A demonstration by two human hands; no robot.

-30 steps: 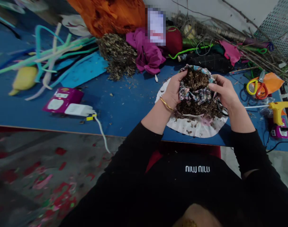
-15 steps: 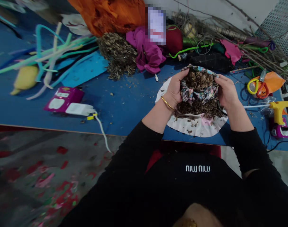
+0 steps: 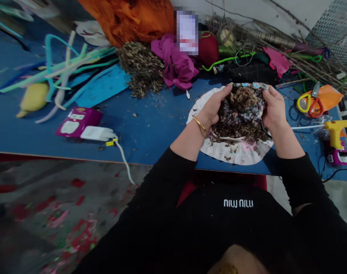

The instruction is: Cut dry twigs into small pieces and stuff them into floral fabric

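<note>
Between my hands is a floral fabric pouch (image 3: 242, 116), its mouth facing up and filled with brown dried plant bits (image 3: 244, 98). My left hand (image 3: 215, 105) grips the pouch's left side, thumb on the upper rim. On the opposite side my right hand (image 3: 274, 108) pinches the rim's right corner. Under the pouch, more dark shredded plant bits lie heaped on a round white cloth (image 3: 233, 155) with a pink patch. My palms and lower fingers are partly hidden by the fabric.
Scissors (image 3: 309, 103) and a yellow glue gun (image 3: 337, 131) lie to the right. Twigs (image 3: 313, 72), purple cloth (image 3: 179, 62) and a dried-plant heap (image 3: 140, 68) line the back. A purple box (image 3: 79, 121) with a white plug and pipe cleaners (image 3: 56, 72) sit left.
The pouch's front side has dropped and flattened, and its filling now shows as a mound near the rim. Both hands keep hold, shifted very slightly right and down at the rim.
</note>
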